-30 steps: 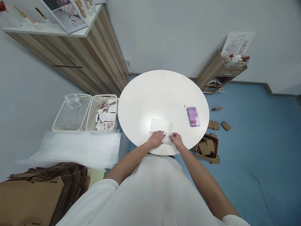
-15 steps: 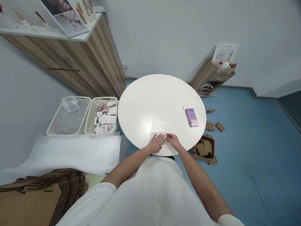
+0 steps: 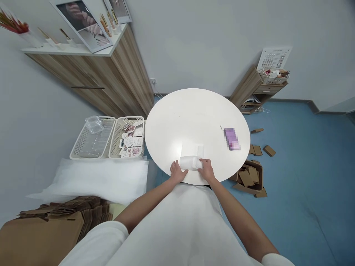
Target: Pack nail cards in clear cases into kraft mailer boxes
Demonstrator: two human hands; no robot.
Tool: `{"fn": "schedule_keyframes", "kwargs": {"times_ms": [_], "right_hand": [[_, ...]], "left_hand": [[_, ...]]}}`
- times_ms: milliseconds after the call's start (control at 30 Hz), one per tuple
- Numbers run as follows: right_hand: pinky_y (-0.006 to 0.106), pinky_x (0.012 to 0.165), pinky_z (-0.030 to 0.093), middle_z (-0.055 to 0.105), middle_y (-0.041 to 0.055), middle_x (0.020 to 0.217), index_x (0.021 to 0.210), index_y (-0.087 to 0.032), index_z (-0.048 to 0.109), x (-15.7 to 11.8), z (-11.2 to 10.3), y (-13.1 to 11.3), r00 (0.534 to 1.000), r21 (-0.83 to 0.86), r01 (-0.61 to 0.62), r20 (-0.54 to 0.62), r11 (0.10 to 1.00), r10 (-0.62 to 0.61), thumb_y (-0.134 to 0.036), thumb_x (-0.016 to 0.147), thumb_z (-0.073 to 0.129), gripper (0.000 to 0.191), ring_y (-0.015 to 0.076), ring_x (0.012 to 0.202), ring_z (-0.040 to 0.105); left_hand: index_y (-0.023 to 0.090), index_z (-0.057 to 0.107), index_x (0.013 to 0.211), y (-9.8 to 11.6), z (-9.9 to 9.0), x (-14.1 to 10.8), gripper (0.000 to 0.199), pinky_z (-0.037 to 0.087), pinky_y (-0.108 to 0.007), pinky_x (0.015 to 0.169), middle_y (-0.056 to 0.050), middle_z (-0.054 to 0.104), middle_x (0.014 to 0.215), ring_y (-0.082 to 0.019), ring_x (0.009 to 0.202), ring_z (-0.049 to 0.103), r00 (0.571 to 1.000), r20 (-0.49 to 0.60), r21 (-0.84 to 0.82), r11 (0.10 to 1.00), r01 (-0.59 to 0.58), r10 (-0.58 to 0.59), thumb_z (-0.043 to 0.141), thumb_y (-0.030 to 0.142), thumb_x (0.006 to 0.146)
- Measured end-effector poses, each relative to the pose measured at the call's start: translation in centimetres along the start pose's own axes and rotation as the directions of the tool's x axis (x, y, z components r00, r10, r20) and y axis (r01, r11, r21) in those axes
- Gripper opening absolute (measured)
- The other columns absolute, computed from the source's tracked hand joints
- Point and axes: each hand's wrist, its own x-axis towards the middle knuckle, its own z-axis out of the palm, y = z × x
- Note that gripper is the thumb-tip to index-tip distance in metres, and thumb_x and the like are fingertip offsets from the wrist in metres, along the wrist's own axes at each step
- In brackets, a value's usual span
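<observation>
White sheet is on the round table, at its near edge, between the two hands. Near part is folded into a band running left-right; a thinner flat part lies just beyond it, pale enough that its outline is hard to read.

Left hand: open, thumb and fingers spread at the band's left end. Right hand: fingers bent, thumb and fingertips at the band's right end, touching it. Can't tell whether it's gripping.

Purple item sits well apart on the table's right side; pixelated, can't identify.

Left of table: two baskets side by side, the right basket full of small cards, the left basket with clear plastic packs. Nearer: white sheet stack, then flat cardboard. Right, on the floor: open carton of cardboard pieces.
</observation>
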Motion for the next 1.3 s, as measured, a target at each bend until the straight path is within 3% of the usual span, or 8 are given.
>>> {"fn": "schedule_keyframes", "kwargs": {"times_ms": [167,333,467,667,867,1000,1167,1300], "right_hand": [[0.028,0.072,0.044,0.037,0.0056,0.110,0.113,-0.026,0.043,0.8,0.3,-0.4,1.000,0.068,0.028,0.009,0.997,-0.029,-0.020,0.066,0.055,0.048,0.0158,0.082,0.054],[0.028,0.069,0.044,0.037,0.0044,0.105,0.109,-0.026,0.044,1.1,0.4,-0.1,0.999,0.114,0.036,0.003,0.993,-0.037,-0.019,0.064,0.057,0.047,0.0141,0.076,0.052],[0.028,0.065,0.043,0.040,0.0031,0.098,0.106,-0.026,0.044,1.4,0.4,-0.4,0.998,0.131,0.049,0.042,0.990,-0.055,-0.021,0.061,0.061,0.048,0.0130,0.070,0.050],[0.029,0.067,0.042,0.045,0.0054,0.094,0.106,-0.021,0.045,2.1,0.9,-1.4,0.992,0.142,0.099,0.069,0.985,-0.110,-0.021,0.059,0.063,0.050,0.0168,0.078,0.049],[0.029,0.069,0.042,0.047,0.0039,0.092,0.111,-0.019,0.044,2.0,0.1,-0.4,0.974,0.344,0.103,0.153,0.933,-0.164,-0.026,0.055,0.068,0.062,0.0144,0.075,0.049],[0.028,0.067,0.042,0.048,-0.0008,0.081,0.106,-0.021,0.048,1.9,-0.1,-0.1,0.977,0.476,0.048,0.162,0.878,-0.141,-0.034,0.064,0.059,0.045,0.0122,0.069,0.047],[0.027,0.061,0.040,0.045,-0.0031,0.073,0.094,-0.022,0.050,2.4,0.9,-0.6,0.998,0.372,0.019,0.052,0.928,-0.041,-0.028,0.066,0.053,0.029,0.0124,0.064,0.045],[0.028,0.062,0.042,0.047,-0.0022,0.078,0.102,-0.022,0.044,2.2,1.5,-0.7,0.999,0.345,0.034,0.021,0.938,-0.043,-0.025,0.067,0.051,0.036,0.0126,0.063,0.047]], "left_hand": [[0.016,0.012,0.129,-0.2,0.7,1.8,0.078,0.042,-0.038,0.085,-0.020,0.030,0.130,-0.027,0.115,0.041,0.994,-0.031,-0.413,0.907,0.083,-0.105,0.055,0.047,0.071],[0.015,0.017,0.127,1.0,-0.1,3.1,0.062,0.048,-0.026,0.068,-0.016,0.047,0.118,-0.015,0.091,0.057,0.985,0.108,-0.589,0.789,0.174,-0.136,0.051,0.034,0.078],[0.015,0.046,0.105,2.9,-1.0,2.9,0.035,0.048,-0.025,0.064,-0.009,0.060,0.095,-0.014,0.078,0.060,0.984,0.173,-0.526,0.848,0.056,0.042,0.057,0.027,0.074],[0.017,0.054,0.087,5.0,-0.3,2.4,0.021,0.048,-0.025,0.063,-0.001,0.062,0.075,-0.013,0.068,0.058,0.956,0.189,-0.300,0.941,-0.160,0.223,0.059,0.016,0.066],[0.017,0.056,0.100,4.7,0.0,2.4,0.030,0.047,-0.025,0.071,-0.003,0.064,0.089,-0.015,0.080,0.059,0.934,0.229,-0.237,0.946,-0.221,0.275,0.053,0.018,0.070],[0.017,0.059,0.102,4.3,-0.9,2.8,0.032,0.046,-0.027,0.075,-0.004,0.064,0.097,-0.017,0.088,0.058,0.918,0.255,-0.253,0.937,-0.240,0.304,0.041,0.019,0.076],[0.019,0.061,0.100,4.2,-1.6,3.4,0.034,0.044,-0.029,0.081,-0.004,0.061,0.102,-0.018,0.094,0.055,0.882,0.292,-0.163,0.928,-0.334,0.369,0.036,0.020,0.077],[0.017,0.053,0.110,3.8,-2.1,3.4,0.039,0.041,-0.034,0.085,-0.009,0.052,0.112,-0.022,0.100,0.050,0.826,0.195,0.091,0.829,-0.552,0.528,0.049,0.025,0.073]]}}
